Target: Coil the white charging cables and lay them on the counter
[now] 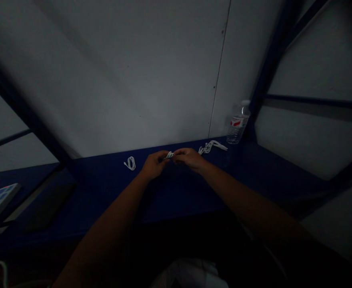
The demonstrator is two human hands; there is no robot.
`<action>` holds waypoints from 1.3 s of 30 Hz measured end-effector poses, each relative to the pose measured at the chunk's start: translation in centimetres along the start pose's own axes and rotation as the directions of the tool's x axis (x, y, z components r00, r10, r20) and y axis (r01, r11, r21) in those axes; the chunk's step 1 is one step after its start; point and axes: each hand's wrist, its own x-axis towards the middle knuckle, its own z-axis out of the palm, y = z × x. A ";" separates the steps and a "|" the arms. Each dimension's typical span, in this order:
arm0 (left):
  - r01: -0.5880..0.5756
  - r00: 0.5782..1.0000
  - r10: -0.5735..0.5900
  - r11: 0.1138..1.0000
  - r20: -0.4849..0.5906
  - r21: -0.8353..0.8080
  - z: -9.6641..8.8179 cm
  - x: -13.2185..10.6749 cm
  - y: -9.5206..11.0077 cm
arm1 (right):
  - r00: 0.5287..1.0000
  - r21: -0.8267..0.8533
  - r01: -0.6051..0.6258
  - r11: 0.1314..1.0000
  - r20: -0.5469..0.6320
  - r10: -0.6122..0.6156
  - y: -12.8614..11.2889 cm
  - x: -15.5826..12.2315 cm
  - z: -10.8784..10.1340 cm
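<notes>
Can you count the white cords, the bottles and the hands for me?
White cord bundles: 3 (coiled bundle at left, bundle between the hands, bundle at right)
Plastic water bottles: 1
Hands: 2 (left hand, right hand)
Total: 6

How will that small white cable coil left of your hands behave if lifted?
The cable coil looks thin and probably weighs very little. Its open loops suggest it is floppy and may sag or uncoil when lifted. It lies flat, so it seems unlikely to roll if nudged.
</notes>
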 end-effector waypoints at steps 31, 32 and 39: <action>-0.136 0.991 0.127 0.951 0.052 0.279 -1.2 -0.2 0.4 | 0.977 0.149 -0.121 0.981 0.193 0.091 -0.8 -0.7 0.1; -0.126 0.991 0.110 0.952 0.072 0.279 -1.3 -0.2 0.1 | 0.979 0.136 -0.109 0.985 0.188 0.083 -0.7 -0.7 0.1; 0.214 0.965 -0.199 0.973 0.169 -0.081 -0.7 0.0 -2.2 | 0.974 -0.151 0.098 0.984 0.216 -0.064 -0.5 -0.8 0.2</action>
